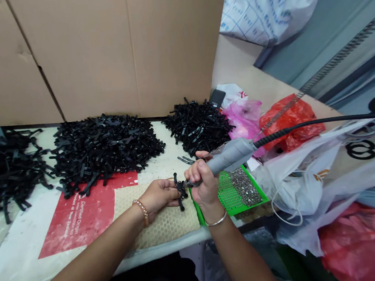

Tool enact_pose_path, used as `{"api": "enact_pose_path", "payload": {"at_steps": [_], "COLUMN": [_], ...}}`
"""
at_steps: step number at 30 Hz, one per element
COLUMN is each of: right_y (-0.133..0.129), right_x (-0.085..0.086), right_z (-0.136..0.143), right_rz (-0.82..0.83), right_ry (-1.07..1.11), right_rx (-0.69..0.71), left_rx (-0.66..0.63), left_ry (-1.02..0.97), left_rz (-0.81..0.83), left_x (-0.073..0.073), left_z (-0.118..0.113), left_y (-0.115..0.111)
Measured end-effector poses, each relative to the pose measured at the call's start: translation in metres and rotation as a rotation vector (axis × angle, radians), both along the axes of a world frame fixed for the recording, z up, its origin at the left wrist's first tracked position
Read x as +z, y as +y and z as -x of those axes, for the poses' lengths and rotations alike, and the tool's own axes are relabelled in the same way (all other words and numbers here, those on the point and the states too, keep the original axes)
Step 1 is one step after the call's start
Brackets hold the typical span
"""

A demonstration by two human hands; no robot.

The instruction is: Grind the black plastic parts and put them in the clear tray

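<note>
My left hand (161,197) pinches a small black plastic part (180,191) over the beige honeycomb mat (163,228). Wrapped round a grey electric screwdriver (231,156) is my right hand (205,181); the tool lies tilted, and its tip meets the black part. Beneath and to the right of my right hand is a green perforated tray (228,194) with many small metal screws (246,185) gathered at its right side. A few loose black strips (185,160) lie just above my right hand.
Black parts form heaps at the far left (3,169), middle (104,147) and right (199,126). A cardboard wall (97,51) stands behind. Plastic bags, including a red one (288,116), and a white mask (300,193) lie right. A cable (333,120) and coiled spring (342,55) run rightward.
</note>
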State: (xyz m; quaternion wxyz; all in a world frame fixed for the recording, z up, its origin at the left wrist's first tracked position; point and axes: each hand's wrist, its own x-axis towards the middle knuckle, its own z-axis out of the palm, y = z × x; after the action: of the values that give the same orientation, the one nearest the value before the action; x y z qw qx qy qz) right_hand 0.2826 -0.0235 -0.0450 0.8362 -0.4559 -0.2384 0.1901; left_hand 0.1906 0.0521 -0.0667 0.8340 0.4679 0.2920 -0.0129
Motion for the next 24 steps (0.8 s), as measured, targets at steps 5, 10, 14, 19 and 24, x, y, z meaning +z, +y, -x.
{"api": "enact_pose_path", "payload": {"at_steps": [5, 10, 14, 19, 24], "right_y": [0.0007, 0.001, 0.0008, 0.0004, 0.0005], "right_x": [-0.0011, -0.0025, -0.0022, -0.0043, -0.0081], "right_z": [0.0, 0.0009, 0.0016, 0.0028, 0.0026], "right_rz": [-0.016, 0.028, 0.038, 0.036, 0.001], "right_ry": [-0.025, -0.057, -0.06, -0.082, -0.087], "right_rx": [0.002, -0.006, -0.001, 0.01, 0.053], "left_rx": [-0.004, 0.001, -0.001, -0.009, -0.009], "left_ry": [-0.024, -0.022, -0.025, -0.012, -0.001], "left_rz": [0.018, 0.014, 0.007, 0.003, 0.0], "left_x": [-0.0008, -0.0001, 0.0007, -0.0004, -0.003], "left_z": [-0.0004, 0.0004, 0.0005, -0.0006, -0.0004], "left_y": [-0.0003, -0.0007, -0.0011, -0.0005, 0.0006]}}
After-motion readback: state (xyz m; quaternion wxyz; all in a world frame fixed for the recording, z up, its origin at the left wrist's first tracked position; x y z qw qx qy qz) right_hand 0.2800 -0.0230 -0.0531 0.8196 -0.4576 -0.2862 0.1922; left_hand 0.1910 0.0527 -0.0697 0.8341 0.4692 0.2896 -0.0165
